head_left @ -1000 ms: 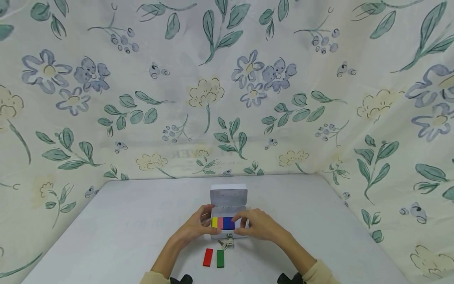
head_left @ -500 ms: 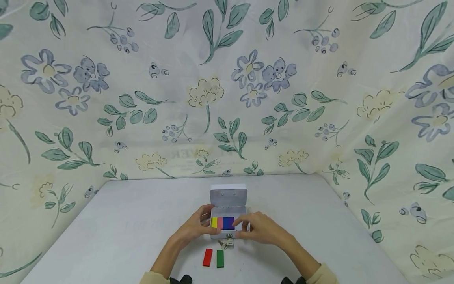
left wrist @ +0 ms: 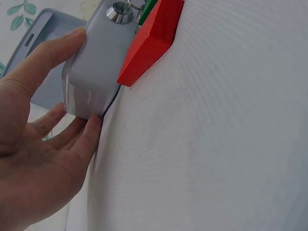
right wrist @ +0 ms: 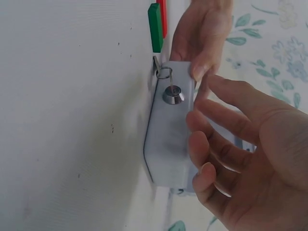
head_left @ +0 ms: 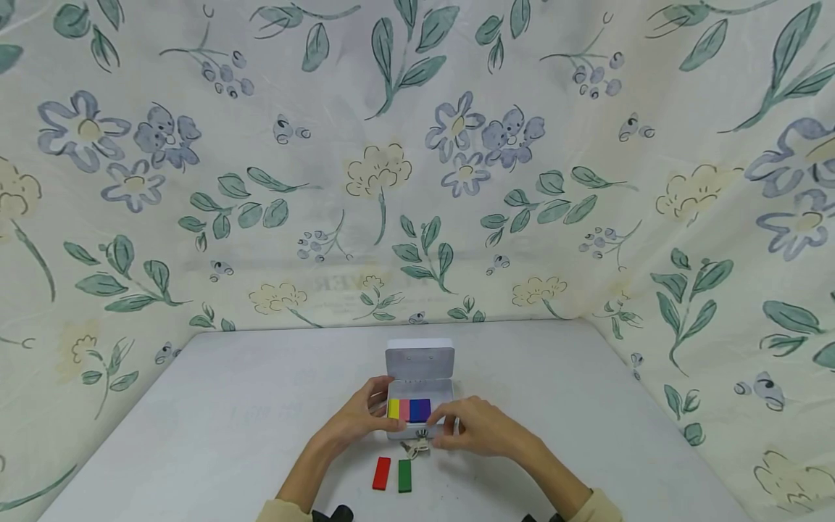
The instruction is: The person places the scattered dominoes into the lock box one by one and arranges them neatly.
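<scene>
A small white metal cash box (head_left: 445, 392) stands on the table with its lid (head_left: 420, 362) raised. Inside, yellow (head_left: 393, 409), pink (head_left: 404, 411), blue (head_left: 414, 411) and purple (head_left: 426, 411) blocks lie side by side, with room at their right. My left hand (head_left: 360, 412) grips the box's left end, thumb at the front rim and fingers round the side. At the front right corner, my right hand (head_left: 481, 428) hovers with loosely bent fingers and nothing visible in them; whether a fingertip touches the rim I cannot tell. Keys (head_left: 416, 448) hang from the front lock (right wrist: 173, 94).
A red block (head_left: 381, 473) and a green block (head_left: 405, 475) lie on the white table (head_left: 293, 377) in front of the box. Behind the table and along its sides hangs a flowered cloth (head_left: 417, 181).
The right hand has drawn back from the purple block, slightly down and toward the person. The left hand and the box have stayed in place.
</scene>
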Action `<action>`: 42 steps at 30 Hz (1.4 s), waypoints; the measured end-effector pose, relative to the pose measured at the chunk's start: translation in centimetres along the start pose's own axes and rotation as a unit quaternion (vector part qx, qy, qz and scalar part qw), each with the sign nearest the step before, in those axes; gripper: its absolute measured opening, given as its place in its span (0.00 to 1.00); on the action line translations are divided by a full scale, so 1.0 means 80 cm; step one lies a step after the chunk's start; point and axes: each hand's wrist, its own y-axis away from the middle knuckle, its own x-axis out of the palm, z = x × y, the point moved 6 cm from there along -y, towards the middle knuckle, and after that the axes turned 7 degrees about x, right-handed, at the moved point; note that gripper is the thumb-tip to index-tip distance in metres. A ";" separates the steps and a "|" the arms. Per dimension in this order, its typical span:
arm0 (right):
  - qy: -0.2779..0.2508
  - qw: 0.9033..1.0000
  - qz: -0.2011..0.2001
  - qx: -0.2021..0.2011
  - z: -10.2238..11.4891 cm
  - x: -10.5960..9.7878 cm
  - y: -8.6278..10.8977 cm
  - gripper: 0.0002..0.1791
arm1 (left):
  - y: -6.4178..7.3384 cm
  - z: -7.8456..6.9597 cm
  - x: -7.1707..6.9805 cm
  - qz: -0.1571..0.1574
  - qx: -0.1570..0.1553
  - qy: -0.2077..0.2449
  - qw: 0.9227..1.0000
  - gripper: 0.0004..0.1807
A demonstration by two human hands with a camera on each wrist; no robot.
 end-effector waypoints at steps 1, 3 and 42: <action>0.001 1.000 0.002 0.001 0.000 0.001 0.000 0.16 | 0.000 0.000 0.000 0.000 -0.001 0.001 1.000 0.53; 0.004 1.000 0.005 0.002 0.001 0.002 0.001 0.16 | 0.000 0.000 0.000 0.000 -0.001 0.002 1.000 0.53; 0.004 0.998 0.055 0.023 0.009 0.035 0.003 0.20 | 0.003 -0.007 0.000 -0.004 -0.002 -0.005 1.000 0.52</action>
